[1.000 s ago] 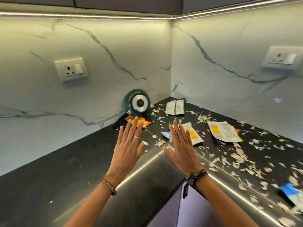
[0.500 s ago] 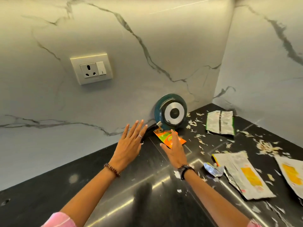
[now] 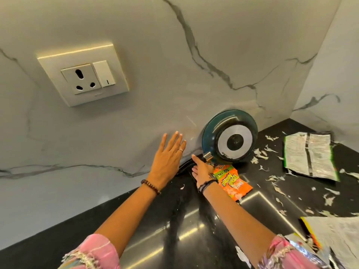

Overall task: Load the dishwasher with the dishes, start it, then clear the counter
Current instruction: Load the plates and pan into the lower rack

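A dark teal frying pan (image 3: 229, 138) leans upright against the marble wall, its steel base facing me. Its black handle (image 3: 183, 167) runs down-left along the foot of the wall. My right hand (image 3: 202, 169) is at the handle where it joins the pan, thumb up; its fingers are hidden, so I cannot tell whether it grips. My left hand (image 3: 168, 158) hovers just left of it with straight, spread fingers, holding nothing. An orange snack wrapper (image 3: 233, 183) lies flat on the black counter (image 3: 174, 220) just below the pan.
A silver opened wrapper (image 3: 308, 156) lies in the back right corner. Another torn white wrapper (image 3: 334, 235) sits at the lower right. Several pale peel scraps (image 3: 275, 188) are scattered across the right side. A wall socket (image 3: 83, 76) is on the wall, upper left.
I have leaned in closer to the wall. My right hand slid from the orange wrapper up to the pan's handle. My left hand stayed open, close beside it.
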